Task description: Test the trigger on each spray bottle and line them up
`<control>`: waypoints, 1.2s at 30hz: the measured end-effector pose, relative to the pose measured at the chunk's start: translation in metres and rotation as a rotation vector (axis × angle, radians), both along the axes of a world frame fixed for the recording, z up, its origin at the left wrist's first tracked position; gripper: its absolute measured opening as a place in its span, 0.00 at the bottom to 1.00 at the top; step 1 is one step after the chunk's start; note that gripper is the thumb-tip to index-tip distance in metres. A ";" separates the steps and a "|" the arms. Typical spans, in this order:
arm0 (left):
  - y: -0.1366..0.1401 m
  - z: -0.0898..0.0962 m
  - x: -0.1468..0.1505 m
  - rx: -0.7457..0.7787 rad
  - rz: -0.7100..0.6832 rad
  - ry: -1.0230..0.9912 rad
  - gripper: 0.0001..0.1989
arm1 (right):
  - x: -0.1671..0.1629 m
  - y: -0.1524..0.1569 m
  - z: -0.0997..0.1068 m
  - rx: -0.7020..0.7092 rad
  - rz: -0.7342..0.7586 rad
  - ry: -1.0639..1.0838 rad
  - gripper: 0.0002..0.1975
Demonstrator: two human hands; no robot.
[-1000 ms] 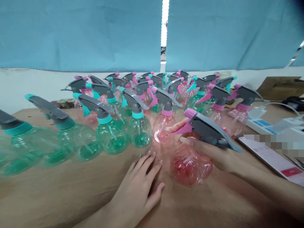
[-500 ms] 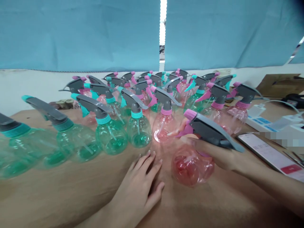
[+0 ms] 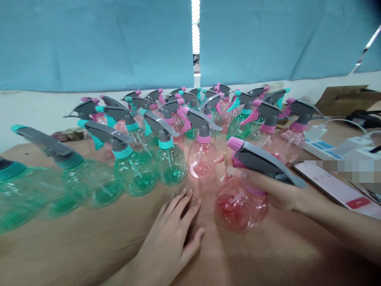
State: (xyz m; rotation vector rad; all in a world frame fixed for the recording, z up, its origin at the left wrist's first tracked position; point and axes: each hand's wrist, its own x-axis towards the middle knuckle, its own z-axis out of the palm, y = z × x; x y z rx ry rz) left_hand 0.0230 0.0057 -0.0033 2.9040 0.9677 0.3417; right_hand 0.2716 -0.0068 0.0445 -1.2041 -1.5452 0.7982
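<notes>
No text, brand or number can be read. The print on the white sheet (image 3: 336, 188) at the right is blurred beyond reading.

The right hand (image 3: 268, 190) now curls tighter around the neck of the pink spray bottle (image 3: 241, 204), its fingers (image 3: 235, 171) pulled in under the grey trigger head (image 3: 262, 165), where a second ago they reached out straight toward the bench's far edge.

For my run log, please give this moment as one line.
right hand: grips neck of pink spray bottle | left hand: flat on table | behind: green and pink bottles
</notes>
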 end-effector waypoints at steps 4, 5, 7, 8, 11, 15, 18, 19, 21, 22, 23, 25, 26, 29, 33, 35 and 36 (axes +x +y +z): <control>0.000 0.001 0.000 -0.004 -0.005 -0.012 0.22 | 0.002 -0.002 -0.005 0.036 -0.026 -0.005 0.08; 0.000 0.001 0.000 -0.003 -0.005 -0.013 0.22 | 0.001 -0.003 -0.004 0.028 -0.020 0.006 0.08; 0.000 0.001 0.000 -0.001 -0.004 -0.016 0.23 | -0.003 -0.004 0.001 -0.003 0.007 0.031 0.08; 0.000 0.001 0.000 0.001 -0.005 -0.018 0.23 | -0.006 -0.004 0.005 -0.021 0.020 0.042 0.08; 0.000 0.001 0.001 0.002 -0.007 -0.013 0.22 | -0.015 -0.005 0.017 -0.071 0.045 0.085 0.07; 0.000 0.001 0.001 0.000 -0.007 -0.001 0.22 | -0.018 -0.003 0.020 -0.143 0.087 0.142 0.06; 0.000 0.002 0.001 -0.005 -0.001 0.008 0.22 | -0.015 -0.002 0.015 -0.125 0.041 0.117 0.06; -0.001 0.003 0.001 -0.006 0.003 0.012 0.22 | -0.014 -0.002 0.013 -0.106 0.013 0.099 0.05; -0.001 0.003 0.001 -0.005 0.004 0.019 0.22 | -0.013 -0.002 0.011 -0.081 -0.032 0.076 0.04; -0.001 0.002 0.001 -0.004 0.002 0.022 0.22 | -0.013 -0.002 0.010 -0.074 -0.030 0.079 0.04; -0.001 0.002 0.000 -0.001 -0.002 0.023 0.22 | -0.013 -0.002 0.010 -0.075 -0.010 0.093 0.05; -0.001 0.001 0.000 0.004 -0.005 0.021 0.22 | -0.014 -0.002 0.011 -0.091 0.070 0.120 0.07; 0.000 0.000 0.000 0.008 -0.006 0.017 0.22 | -0.014 -0.002 0.012 -0.093 0.106 0.127 0.08; 0.001 -0.001 0.000 0.014 -0.002 -0.001 0.23 | -0.017 -0.001 0.015 -0.060 0.090 0.103 0.08; 0.001 -0.002 0.000 0.008 -0.001 -0.011 0.22 | -0.019 -0.002 0.017 -0.019 -0.039 0.038 0.07; 0.001 -0.002 0.000 0.006 -0.004 -0.016 0.22 | -0.019 -0.002 0.017 -0.011 -0.064 0.016 0.08; 0.001 -0.002 0.000 0.003 -0.005 -0.016 0.22 | -0.018 -0.002 0.017 -0.012 -0.068 0.011 0.09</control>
